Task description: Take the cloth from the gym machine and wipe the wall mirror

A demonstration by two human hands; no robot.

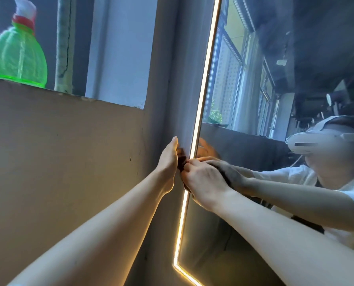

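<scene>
With the cloth point(182, 163) already taken, both hands are working it along the wall mirror's point(254, 234) lit left edge, the right hand point(205, 178) gripping it, the left hand point(169, 159) pressing flat-fingered, while most glass is awaiting wiping.

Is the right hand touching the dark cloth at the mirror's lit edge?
Touching. The head view shows the right hand with curled fingers bunched on the dark cloth, no gap between them, at the mirror edge.
</scene>
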